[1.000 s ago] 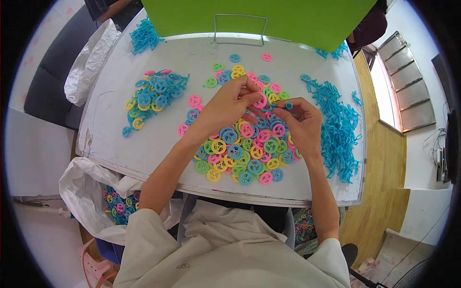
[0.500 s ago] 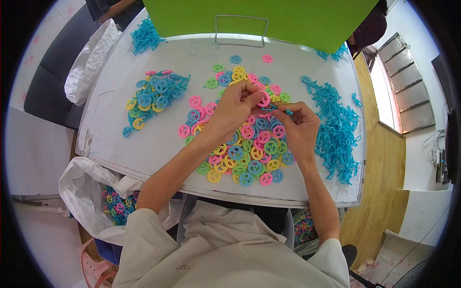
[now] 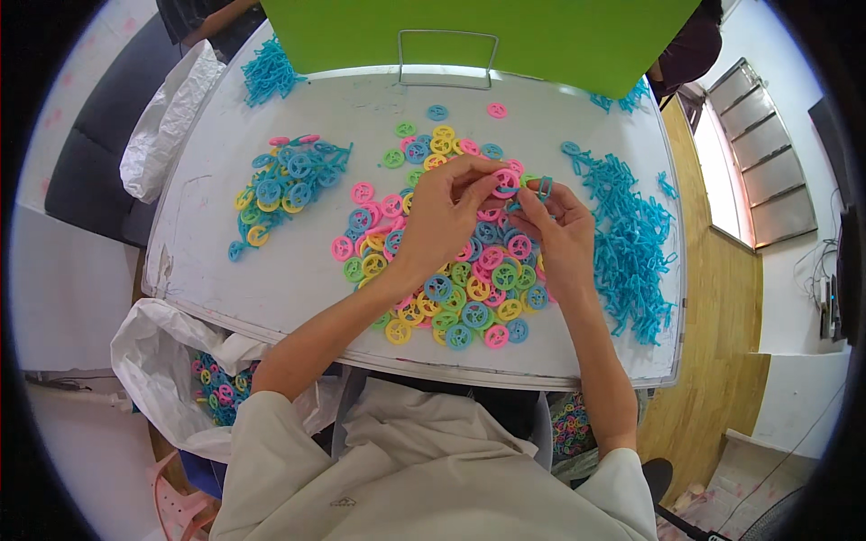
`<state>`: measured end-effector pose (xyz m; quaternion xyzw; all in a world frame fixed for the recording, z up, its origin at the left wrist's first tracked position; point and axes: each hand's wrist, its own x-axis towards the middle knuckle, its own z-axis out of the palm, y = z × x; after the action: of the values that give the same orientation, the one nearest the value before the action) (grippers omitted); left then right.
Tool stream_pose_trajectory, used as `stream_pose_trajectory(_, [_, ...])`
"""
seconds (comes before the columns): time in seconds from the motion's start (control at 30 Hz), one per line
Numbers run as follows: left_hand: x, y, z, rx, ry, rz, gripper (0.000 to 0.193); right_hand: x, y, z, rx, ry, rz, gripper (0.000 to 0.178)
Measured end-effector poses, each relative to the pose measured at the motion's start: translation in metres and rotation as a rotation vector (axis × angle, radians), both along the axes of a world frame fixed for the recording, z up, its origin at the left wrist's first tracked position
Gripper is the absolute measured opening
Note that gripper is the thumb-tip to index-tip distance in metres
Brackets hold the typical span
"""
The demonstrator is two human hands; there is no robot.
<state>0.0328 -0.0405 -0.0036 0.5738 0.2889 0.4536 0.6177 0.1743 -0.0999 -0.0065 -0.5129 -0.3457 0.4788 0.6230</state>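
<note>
Above the middle of the table, my left hand (image 3: 442, 212) pinches a pink spoked plastic wheel (image 3: 507, 182) between thumb and fingers. Close against it, my right hand (image 3: 564, 239) is closed on a small blue plastic stick piece (image 3: 545, 187), whose looped end pokes up past the fingers. The wheel and the stick meet at the fingertips; whether they are joined is hidden. Beneath both hands spreads a heap of loose wheels (image 3: 474, 314) in pink, yellow, green and blue.
To the right lies a long pile of blue stick pieces (image 3: 631, 243). Wheels joined to sticks (image 3: 298, 171) are heaped at left. A green board (image 3: 541, 36) with a wire stand (image 3: 448, 32) rises at the back. A white sack (image 3: 149, 347) of pieces hangs open at lower left.
Both hands have shifted slightly, and the pink wheel has moved a little to the right. The stick piece has turned, so its looped end now points upward.
</note>
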Motion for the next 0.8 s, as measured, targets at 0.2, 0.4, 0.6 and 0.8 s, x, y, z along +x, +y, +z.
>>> stream_pose_trajectory(0.2, [0.004, -0.008, -0.006, 0.061, 0.035, 0.101, 0.018, -0.003, 0.000, -0.011, -0.034, 0.253, -0.028, 0.020])
stream_pose_trajectory(0.4, [0.004, -0.010, -0.009, 0.066, 0.103, 0.149, 0.020, -0.012, -0.002, -0.015, -0.026, 0.269, -0.090, 0.017])
stream_pose_trajectory(0.6, [0.004, -0.011, -0.008, -0.013, 0.039, 0.138, 0.017, -0.014, -0.001, -0.016, -0.011, 0.201, -0.116, 0.015])
stream_pose_trajectory(0.8, [-0.001, -0.007, -0.008, -0.072, 0.058, 0.068, 0.016, -0.019, -0.003, -0.018, 0.051, -0.052, -0.179, 0.015])
